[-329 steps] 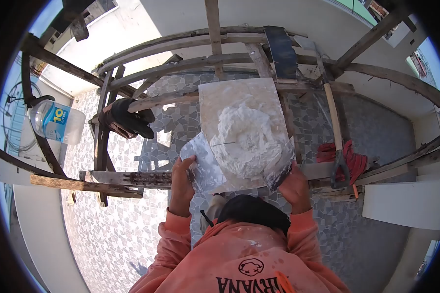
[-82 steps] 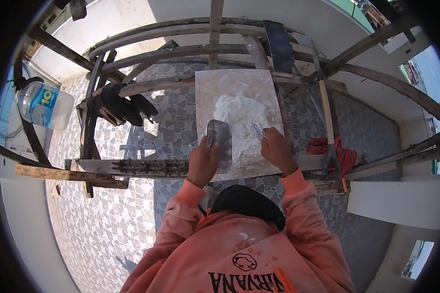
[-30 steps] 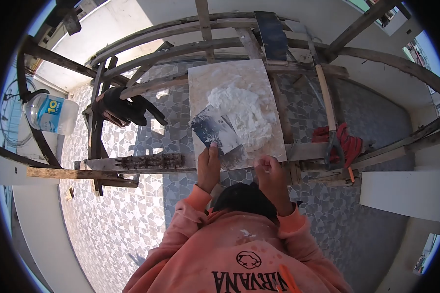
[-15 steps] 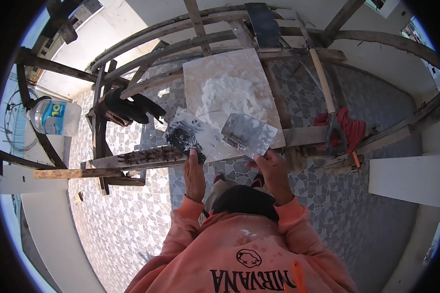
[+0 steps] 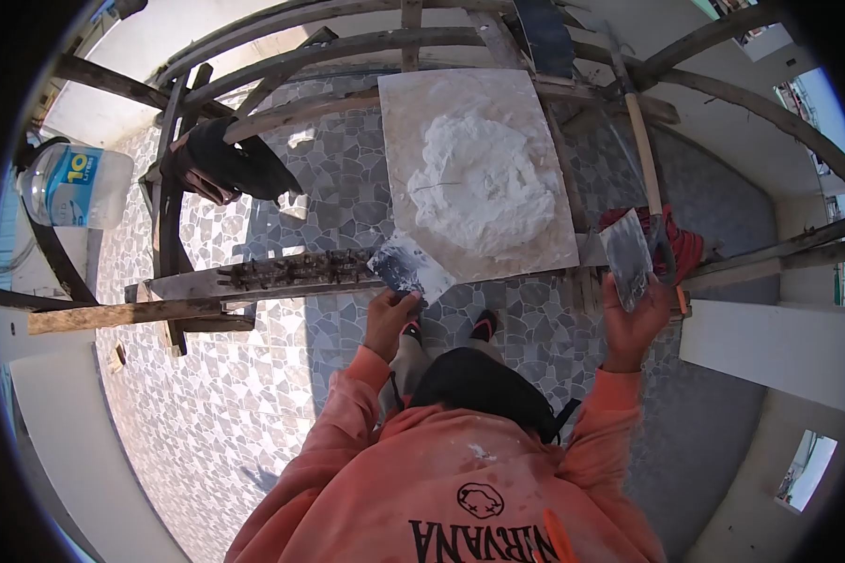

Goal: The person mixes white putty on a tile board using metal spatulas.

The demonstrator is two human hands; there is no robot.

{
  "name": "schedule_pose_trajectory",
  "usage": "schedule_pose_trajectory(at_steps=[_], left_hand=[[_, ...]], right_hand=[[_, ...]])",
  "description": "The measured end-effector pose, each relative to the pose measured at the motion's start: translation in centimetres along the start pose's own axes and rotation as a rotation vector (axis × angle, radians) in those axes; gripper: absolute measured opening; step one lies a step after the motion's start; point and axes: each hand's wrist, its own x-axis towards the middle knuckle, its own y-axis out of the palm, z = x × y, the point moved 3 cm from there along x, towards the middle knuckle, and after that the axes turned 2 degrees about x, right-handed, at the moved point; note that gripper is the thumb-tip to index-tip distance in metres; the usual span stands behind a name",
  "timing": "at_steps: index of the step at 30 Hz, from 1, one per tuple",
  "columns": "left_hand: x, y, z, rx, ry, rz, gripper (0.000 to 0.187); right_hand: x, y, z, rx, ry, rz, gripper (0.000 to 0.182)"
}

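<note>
My left hand (image 5: 391,319) is closed on the near edge of a dark flat plate (image 5: 396,266) smeared with white paste. That plate is just off the front edge of a pale board (image 5: 400,103). On the board is a spread heap of white plaster (image 5: 483,183) with a thin dark stick or line in it. Off to the right, my right hand (image 5: 637,314) grips a rectangular metal trowel (image 5: 626,253), tilted up, its grey face marked with whitish residue. The trowel is apart from the board.
A wooden frame of beams (image 5: 310,54) surrounds the board. A shovel (image 5: 640,150) leans at the right, by a red bundle (image 5: 687,246). Dark cloth (image 5: 239,169) hangs at left, near a clear 10-liter bottle (image 5: 75,186). A spiked plank (image 5: 291,270) lies left of my left hand.
My right hand has swung the trowel away from the plate, out to the right. The plate in my left hand now shows less paste. The view has shifted a little.
</note>
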Motion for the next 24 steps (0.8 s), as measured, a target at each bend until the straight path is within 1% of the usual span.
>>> schedule_pose_trajectory(at_steps=[2, 5, 8, 11, 14, 15, 17, 19, 21, 22, 23, 24], left_hand=[[0.9, -0.2, 1.2, 0.011, -0.054, 0.051, 0.019], [2.2, -0.3, 2.2, -0.028, -0.101, 0.069, 0.018], [3.0, -0.2, 2.9, -0.080, -0.132, 0.060, 0.017], [3.4, -0.1, 3.4, -0.132, -0.140, 0.060, 0.019], [3.5, -0.4, 3.3, -0.098, -0.148, 0.101, 0.021], [3.6, -0.4, 3.3, -0.071, -0.154, 0.123, 0.021], [4.6, -0.4, 4.5, -0.138, -0.204, 0.131, 0.019], [4.7, -0.1, 4.3, -0.194, -0.232, 0.139, 0.020], [3.4, 0.6, 2.4, -0.243, -0.242, 0.145, 0.024], [3.7, 0.6, 2.7, -0.238, -0.225, 0.140, 0.025], [4.0, 0.5, 3.2, -0.232, -0.211, 0.137, 0.027], [4.0, 0.6, 3.4, -0.225, -0.198, 0.136, 0.029]], right_hand=[[2.4, -2.1, -2.1, 0.089, 0.125, 0.094, 0.033], [3.9, -1.3, -4.5, 0.167, 0.310, 0.411, 0.034], [1.6, 2.8, -5.7, 0.032, 0.036, 0.014, 0.034], [-0.8, 6.6, -6.9, -0.202, 0.022, -0.113, 0.031], [-2.8, 7.2, -8.2, -1.293, -0.064, 0.107, 0.027], [-3.1, 6.5, -9.5, -1.603, -0.088, 0.262, 0.022], [-4.6, 5.9, -13.3, -1.987, -0.245, 0.566, 0.027], [-5.9, 2.0, -16.3, -2.091, -0.341, 0.694, 0.042], [-6.9, -0.3, -18.6, -2.165, -0.328, 0.730, 0.044], [-7.1, -0.7, -19.5, -2.202, -0.323, 0.749, 0.045], [-7.4, -0.8, -20.1, -2.218, -0.345, 0.776, 0.036], [-7.4, -0.9, -20.5, -2.222, -0.339, 0.770, 0.036]])
